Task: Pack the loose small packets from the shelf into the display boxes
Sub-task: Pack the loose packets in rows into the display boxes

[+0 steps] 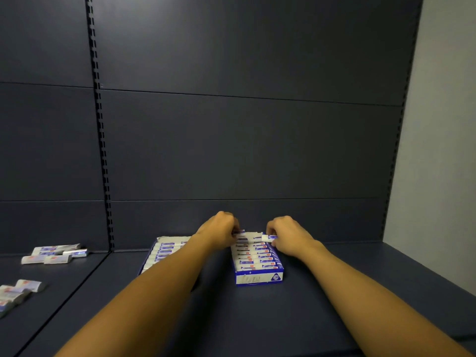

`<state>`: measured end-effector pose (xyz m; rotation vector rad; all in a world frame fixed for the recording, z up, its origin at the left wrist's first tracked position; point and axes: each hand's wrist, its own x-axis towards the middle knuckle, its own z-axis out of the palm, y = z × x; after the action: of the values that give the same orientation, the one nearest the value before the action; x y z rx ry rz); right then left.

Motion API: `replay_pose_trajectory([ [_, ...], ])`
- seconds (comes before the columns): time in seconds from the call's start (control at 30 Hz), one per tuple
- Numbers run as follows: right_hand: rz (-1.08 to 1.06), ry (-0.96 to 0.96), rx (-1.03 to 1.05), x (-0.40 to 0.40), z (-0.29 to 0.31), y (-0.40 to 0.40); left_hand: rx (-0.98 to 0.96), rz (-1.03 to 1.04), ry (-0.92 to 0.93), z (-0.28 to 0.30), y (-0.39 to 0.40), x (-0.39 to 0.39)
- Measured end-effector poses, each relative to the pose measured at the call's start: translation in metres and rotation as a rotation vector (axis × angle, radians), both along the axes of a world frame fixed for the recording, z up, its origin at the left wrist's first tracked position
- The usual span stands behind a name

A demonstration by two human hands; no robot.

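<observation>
Our right hand [288, 238] pinches a packet [269, 237] at the far end of the right box [258, 278], which looks nearly full; our left hand [219, 231] curls round another packet [238, 231] there. The left box [164, 249] beside it also holds rows. We judge 2 heaps [55, 253] of loose packets, well apart on the left shelf [309, 305], remain. Our own left forearm crosses the left box
</observation>
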<state>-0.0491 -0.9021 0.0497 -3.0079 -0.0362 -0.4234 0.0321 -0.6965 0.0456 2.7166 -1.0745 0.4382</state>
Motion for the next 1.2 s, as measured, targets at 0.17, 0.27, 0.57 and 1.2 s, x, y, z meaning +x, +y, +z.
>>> replay_pose_trajectory([
  [0.17,0.061,-0.012,0.014,0.022,-0.007,-0.011,0.023,0.059,0.015,-0.007,-0.016,0.001],
  [0.27,0.079,-0.019,0.016,0.034,-0.012,-0.016,0.034,0.095,0.032,-0.013,-0.023,0.006],
  [0.57,0.111,-0.023,0.022,0.055,-0.022,-0.026,0.068,0.155,0.094,-0.024,-0.035,0.016],
  [1.2,0.074,-0.201,0.378,0.073,-0.067,-0.004,-0.127,0.17,-0.07,-0.058,-0.036,0.017],
])
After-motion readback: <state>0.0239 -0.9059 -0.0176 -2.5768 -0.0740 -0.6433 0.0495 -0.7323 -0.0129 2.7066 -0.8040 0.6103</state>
